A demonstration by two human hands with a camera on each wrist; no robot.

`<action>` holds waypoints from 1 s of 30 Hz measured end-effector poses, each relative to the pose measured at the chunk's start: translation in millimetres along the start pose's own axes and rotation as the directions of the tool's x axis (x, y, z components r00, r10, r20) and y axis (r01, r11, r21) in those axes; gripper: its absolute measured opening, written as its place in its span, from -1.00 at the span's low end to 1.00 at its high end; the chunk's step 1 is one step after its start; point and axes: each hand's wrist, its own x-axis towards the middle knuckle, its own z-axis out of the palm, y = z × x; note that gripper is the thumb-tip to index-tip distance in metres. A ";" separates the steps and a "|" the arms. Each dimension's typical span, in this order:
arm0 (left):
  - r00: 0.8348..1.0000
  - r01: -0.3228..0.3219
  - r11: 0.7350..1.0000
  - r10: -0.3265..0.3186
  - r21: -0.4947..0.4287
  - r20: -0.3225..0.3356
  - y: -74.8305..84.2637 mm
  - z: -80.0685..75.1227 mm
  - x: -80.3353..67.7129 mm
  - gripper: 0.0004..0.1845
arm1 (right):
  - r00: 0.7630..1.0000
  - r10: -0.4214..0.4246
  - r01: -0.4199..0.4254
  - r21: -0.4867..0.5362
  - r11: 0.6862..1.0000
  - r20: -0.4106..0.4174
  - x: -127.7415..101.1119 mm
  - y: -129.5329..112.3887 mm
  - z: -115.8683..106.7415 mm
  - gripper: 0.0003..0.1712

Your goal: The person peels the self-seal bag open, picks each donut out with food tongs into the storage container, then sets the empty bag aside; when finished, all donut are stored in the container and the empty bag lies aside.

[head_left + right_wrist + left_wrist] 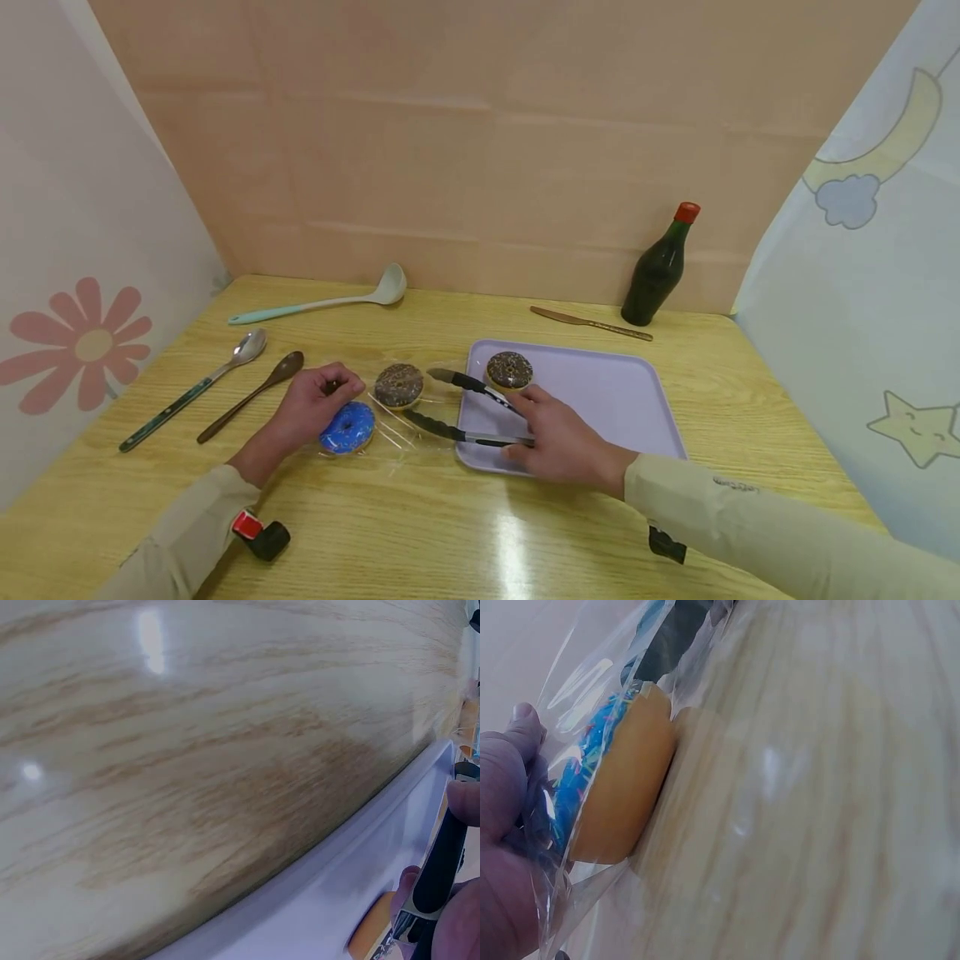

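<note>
My left hand point(311, 406) pinches the film of a clear plastic bag point(393, 435). Inside it a blue-iced doughnut point(347, 428) with sprinkles lies just beside the hand, its plain orange side facing the left wrist view. A chocolate doughnut point(399, 386) sits farther right at the bag. My right hand point(562, 442) grips black-tipped metal tongs point(448, 431), spread wide, one tip near each side of that chocolate doughnut. Another chocolate doughnut point(509, 368) rests on the lilac tray point(600, 392), close behind the upper tong arm.
Left of the bag lie a brown wooden spoon point(258, 393) and a metal spoon with a green handle point(198, 387). A ladle point(330, 302) is at the back left. Behind the tray are a gold knife point(588, 322) and an upright dark bottle point(658, 271) with a red cap.
</note>
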 end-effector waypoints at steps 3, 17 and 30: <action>1.000 0.002 1.000 -0.002 0.001 -0.003 -0.1 0.2 0.1 -0.89 | 1.000 0.003 -0.003 0.004 1.000 0.012 1.9 -1.3 2.2 -0.15; 0.999 0.039 0.999 -0.039 0.001 0.010 -3.0 1.4 1.4 -0.90 | 0.999 -0.032 0.032 0.007 0.999 0.006 7.4 -6.3 10.3 -0.15; 0.999 0.048 0.999 -0.048 -0.013 0.011 -38.6 3.6 1.0 -0.89 | 1.000 -0.008 0.008 0.022 1.000 -0.001 1.5 -8.1 9.9 -0.16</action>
